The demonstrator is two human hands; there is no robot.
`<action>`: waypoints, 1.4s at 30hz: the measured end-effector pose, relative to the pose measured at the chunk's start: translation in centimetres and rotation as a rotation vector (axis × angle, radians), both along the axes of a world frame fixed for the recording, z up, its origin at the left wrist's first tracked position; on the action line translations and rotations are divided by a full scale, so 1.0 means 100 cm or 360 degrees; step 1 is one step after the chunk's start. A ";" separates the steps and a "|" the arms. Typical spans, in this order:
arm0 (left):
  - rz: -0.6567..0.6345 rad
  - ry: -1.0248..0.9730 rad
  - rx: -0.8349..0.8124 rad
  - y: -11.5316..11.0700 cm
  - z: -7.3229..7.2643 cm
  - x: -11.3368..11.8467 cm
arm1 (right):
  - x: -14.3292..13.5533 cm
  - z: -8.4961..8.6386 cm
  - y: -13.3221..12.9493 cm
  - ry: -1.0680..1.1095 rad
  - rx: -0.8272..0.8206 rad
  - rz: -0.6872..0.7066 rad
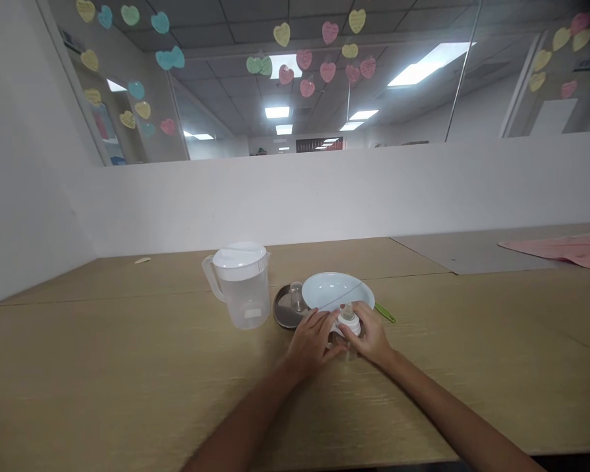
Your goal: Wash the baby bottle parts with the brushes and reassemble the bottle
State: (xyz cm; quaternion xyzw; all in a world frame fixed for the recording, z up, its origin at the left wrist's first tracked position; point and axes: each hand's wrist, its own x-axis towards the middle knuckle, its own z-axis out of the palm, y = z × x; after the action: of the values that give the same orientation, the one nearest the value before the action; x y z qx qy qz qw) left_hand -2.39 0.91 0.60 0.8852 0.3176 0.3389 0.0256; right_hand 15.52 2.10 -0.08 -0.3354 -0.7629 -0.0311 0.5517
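A small clear bottle [350,353] with a white collar [349,322] and a clear nipple on top stands upright between my hands. My left hand [311,342] is wrapped round the bottle's left side. My right hand [372,333] grips the white collar from the right, thumb in front. Just behind is a white bowl [330,286], its near rim partly covered by my fingers. A round metal tray [282,314] lies to the left of the bowl, bearing a clear dome-shaped cap [296,296].
A clear plastic pitcher [248,298] with a white lid stands left of the tray. Right of the bowl, a green handle [386,313] sticks out. Pink cloth [570,249] lies at the far right. Behind the wooden table [128,367] rises a white wall with windows.
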 end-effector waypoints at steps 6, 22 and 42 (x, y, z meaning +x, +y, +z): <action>0.0709 0.0037 -0.0035 0.023 0.003 -0.033 | 0.003 -0.003 0.002 -0.0040 -0.0007 -0.0030; 0.0868 0.0324 -0.0269 0.036 -0.008 -0.037 | 0.003 0.000 0.001 -0.0103 -0.0036 -0.0049; 0.0664 0.0722 -0.0337 0.046 -0.004 -0.046 | 0.003 0.004 0.000 -0.0123 -0.0027 -0.0083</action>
State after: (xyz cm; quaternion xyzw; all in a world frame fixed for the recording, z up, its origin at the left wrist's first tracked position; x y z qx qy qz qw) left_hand -7.02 5.53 0.25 0.8465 0.5231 0.0958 -0.0239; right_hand 15.85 2.11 0.28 -0.3586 -0.7748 -0.0519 0.5180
